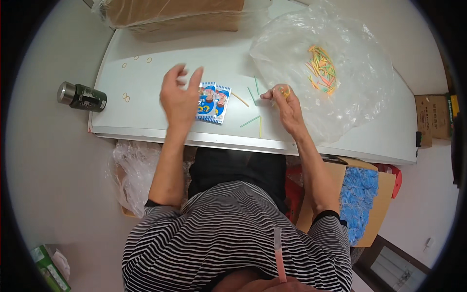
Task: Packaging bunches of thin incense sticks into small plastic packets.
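My left hand hovers over the white table with thumb and fingers spread and nothing in it. Beside it, partly behind its thumb side, lie blue-and-white printed packets, overlapping one another. My right hand is closed, and yellow and green ends of small coloured sticks show between its fingers. Between the hands several thin sticks lie loose, among them a green stick, an orange-yellow stick and a yellow stick. To the right a clear plastic bag lies spread, with a heap of coloured sticks on it.
Several rubber bands lie on the table's left part. A dark bottle stands at the left edge. At the back sits a plastic-covered cardboard box. Below the front edge are an open carton of blue packets and a plastic-lined box.
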Available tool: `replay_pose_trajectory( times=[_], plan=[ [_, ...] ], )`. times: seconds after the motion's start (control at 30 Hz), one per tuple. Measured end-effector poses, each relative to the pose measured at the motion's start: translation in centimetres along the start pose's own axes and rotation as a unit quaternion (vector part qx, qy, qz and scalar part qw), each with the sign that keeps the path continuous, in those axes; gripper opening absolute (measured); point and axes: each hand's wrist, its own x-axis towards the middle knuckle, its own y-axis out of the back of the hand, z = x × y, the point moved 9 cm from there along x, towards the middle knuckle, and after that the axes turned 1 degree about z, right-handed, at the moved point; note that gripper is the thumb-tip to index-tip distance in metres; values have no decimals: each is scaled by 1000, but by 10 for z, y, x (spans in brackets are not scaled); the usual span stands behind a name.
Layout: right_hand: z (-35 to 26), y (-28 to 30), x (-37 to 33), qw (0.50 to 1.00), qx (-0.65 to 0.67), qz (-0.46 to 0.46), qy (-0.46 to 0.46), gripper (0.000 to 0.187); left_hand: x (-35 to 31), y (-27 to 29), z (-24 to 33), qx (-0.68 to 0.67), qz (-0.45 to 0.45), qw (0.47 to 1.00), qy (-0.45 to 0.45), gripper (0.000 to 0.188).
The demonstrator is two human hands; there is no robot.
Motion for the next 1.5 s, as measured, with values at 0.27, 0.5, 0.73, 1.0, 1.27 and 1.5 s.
replay_pose_trajectory(
  times=[0.27,0.5,0.73,1.0,1.27,1.5],
  plan=[
    [9,-8,-21,985,-163,41,47,21,-26,-11,-70,110,-152,972,143,51],
    [5,0,-26,984,-156,75,51,24,-30,-16,-68,20,-154,983,101,22],
    [11,8,-24,987,-119,97,53,25,-29,-10,-61,47,-178,982,31,22],
    [14,25,-20,991,-32,124,48,25,-27,-10,-34,-187,-87,977,60,20],
    [19,27,-19,991,24,118,54,25,-42,-52,-16,-366,-161,892,210,19],
    [19,27,-20,992,24,115,36,24,-50,-63,1,-192,-234,952,36,27]
  ],
)
